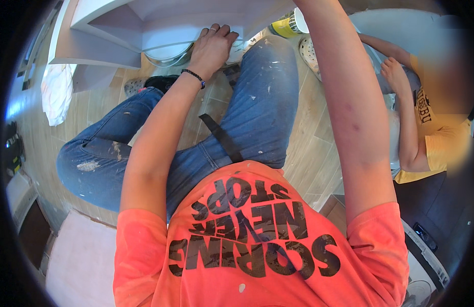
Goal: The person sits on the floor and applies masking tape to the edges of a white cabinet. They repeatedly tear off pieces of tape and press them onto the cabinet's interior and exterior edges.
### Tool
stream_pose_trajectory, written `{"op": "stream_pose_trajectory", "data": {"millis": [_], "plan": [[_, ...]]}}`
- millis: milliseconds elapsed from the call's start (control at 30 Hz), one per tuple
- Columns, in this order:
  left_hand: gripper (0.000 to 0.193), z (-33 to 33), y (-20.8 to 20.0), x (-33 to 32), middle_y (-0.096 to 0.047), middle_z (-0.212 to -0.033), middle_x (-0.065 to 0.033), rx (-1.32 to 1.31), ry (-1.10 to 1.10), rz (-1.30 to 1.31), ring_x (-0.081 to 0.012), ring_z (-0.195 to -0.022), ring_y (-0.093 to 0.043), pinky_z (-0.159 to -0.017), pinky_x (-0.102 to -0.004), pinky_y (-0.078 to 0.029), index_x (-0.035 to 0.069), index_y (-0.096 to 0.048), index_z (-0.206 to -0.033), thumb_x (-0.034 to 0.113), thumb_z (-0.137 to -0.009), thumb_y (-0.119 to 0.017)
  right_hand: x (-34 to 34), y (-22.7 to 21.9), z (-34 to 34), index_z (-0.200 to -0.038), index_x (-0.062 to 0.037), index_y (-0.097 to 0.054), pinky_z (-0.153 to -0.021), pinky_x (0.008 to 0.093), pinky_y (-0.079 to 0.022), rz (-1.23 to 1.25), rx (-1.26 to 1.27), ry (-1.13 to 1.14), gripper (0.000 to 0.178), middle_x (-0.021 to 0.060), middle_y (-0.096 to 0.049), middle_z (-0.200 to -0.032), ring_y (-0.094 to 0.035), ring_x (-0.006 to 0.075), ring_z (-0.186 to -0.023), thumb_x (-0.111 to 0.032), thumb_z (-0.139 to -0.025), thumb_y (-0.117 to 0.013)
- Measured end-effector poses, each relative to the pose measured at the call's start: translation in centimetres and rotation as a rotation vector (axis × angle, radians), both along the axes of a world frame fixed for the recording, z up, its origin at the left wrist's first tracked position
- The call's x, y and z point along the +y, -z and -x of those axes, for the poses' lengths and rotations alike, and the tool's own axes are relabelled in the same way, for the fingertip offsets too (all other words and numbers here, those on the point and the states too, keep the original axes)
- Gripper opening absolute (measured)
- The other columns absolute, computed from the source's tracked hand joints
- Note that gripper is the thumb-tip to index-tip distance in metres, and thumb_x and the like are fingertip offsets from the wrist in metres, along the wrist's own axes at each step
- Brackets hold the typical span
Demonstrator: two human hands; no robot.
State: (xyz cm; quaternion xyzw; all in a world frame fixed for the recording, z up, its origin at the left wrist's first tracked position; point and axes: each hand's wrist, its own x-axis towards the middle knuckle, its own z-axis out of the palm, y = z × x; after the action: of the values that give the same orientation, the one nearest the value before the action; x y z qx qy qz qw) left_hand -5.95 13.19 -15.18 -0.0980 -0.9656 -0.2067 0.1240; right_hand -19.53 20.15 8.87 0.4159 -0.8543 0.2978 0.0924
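My left hand (213, 49) lies against the lower board of a white cabinet or shelf unit (191, 23), back of the hand upward. Its fingers are slightly bent and a little apart on the white surface, and nothing shows in them. A ring and a dark beaded bracelet (194, 78) are on that hand and wrist. Under the board, near the wrist, part of a round whitish container (168, 52) shows. My right forearm (344, 87) reaches up past the top edge of the view, so the right hand is hidden.
At the right sits a person in a yellow shirt (436, 146), close to my right arm. A yellow bucket (285, 26) stands beyond my knee. White cloth or plastic (57, 97) hangs at the left. A white panel (78, 261) lies lower left, and a phone (425, 236) rests lower right.
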Motion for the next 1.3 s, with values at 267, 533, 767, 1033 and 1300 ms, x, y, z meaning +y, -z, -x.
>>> {"op": "stream_pose_trajectory", "data": {"millis": [267,533,767,1033,1300], "plan": [[0.031,1.2,-0.2,-0.9,-0.066,-0.114,-0.0043,0.007,0.144,0.132,-0.0235,-0.116,-0.061,-0.098,-0.0397,-0.048,0.019,-0.075,-0.119,0.014,-0.092,-0.06,0.1,0.1,0.0,-0.118,0.0096,-0.072,-0.097,0.0439,-0.055,0.025,-0.003,-0.007,0.062,0.0304,-0.073,-0.112,-0.071,0.0416,-0.107,-0.047,-0.094,-0.069],[0.03,1.7,-0.6,-1.5,-0.067,-0.111,-0.0042,0.053,0.271,0.284,-0.0224,-0.11,-0.064,-0.098,-0.0369,-0.049,0.017,-0.076,-0.117,0.015,-0.092,-0.06,0.1,0.3,0.1,-0.118,0.0114,-0.071,-0.097,0.044,-0.055,0.033,-0.025,-0.009,0.062,0.0317,-0.073,-0.111,-0.071,0.0418,-0.106,-0.046,-0.094,-0.068],[0.028,1.6,-0.6,-2.5,-0.068,-0.106,-0.0044,-0.034,0.355,0.191,-0.0243,-0.108,-0.065,-0.097,-0.0385,-0.052,0.015,-0.076,-0.114,0.016,-0.089,-0.063,0.2,0.8,0.4,-0.117,0.0119,-0.071,-0.095,0.0437,-0.056,0.037,-0.05,-0.016,0.061,0.0323,-0.073,-0.109,-0.072,0.0423,-0.104,-0.044,-0.094,-0.069],[0.03,2.0,-0.9,-2.5,-0.07,-0.109,-0.004,-0.022,0.276,0.154,-0.0242,-0.109,-0.065,-0.097,-0.0391,-0.053,0.016,-0.077,-0.116,0.016,-0.09,-0.062,0.2,0.8,0.5,-0.118,0.0129,-0.071,-0.096,0.0438,-0.056,0.054,-0.027,-0.024,0.061,0.0324,-0.073,-0.109,-0.072,0.0423,-0.104,-0.043,-0.094,-0.069],[0.03,2.3,-0.6,-2.3,-0.069,-0.108,-0.0057,-0.012,0.356,0.233,-0.0255,-0.109,-0.065,-0.099,-0.0394,-0.053,0.016,-0.077,-0.116,0.015,-0.091,-0.061,0.1,0.6,0.4,-0.119,0.0121,-0.071,-0.097,0.0433,-0.055,0.035,-0.038,-0.015,0.061,0.0317,-0.073,-0.111,-0.072,0.0412,-0.106,-0.044,-0.095,-0.069]]}}
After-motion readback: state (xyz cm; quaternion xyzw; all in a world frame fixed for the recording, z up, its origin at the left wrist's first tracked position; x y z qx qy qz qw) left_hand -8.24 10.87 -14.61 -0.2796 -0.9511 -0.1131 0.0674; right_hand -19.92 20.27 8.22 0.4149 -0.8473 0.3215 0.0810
